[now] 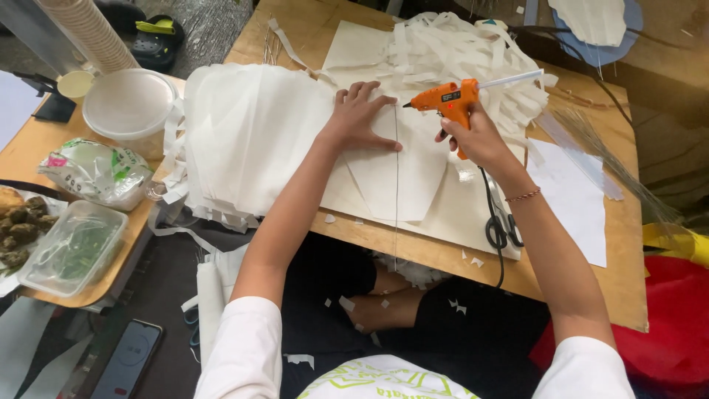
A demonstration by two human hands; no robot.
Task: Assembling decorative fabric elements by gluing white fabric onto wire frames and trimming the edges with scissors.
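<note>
My right hand (475,135) grips an orange hot glue gun (448,99) with a white glue stick poking out of its back; its nozzle points left just above a kite-shaped white paper piece (399,177). My left hand (360,116) lies flat with fingers spread on that paper, pressing down beside a thin straight stick (396,192) that runs down the middle of the piece and past the board's front edge.
A stack of white paper sheets (247,137) sits left of the hands, cut paper strips (458,52) behind. Black scissors (501,222) lie on the wooden board (591,288) at right. Left table holds a lidded bowl (129,103), plastic food boxes (74,247), a bag. A phone (129,358) lies below.
</note>
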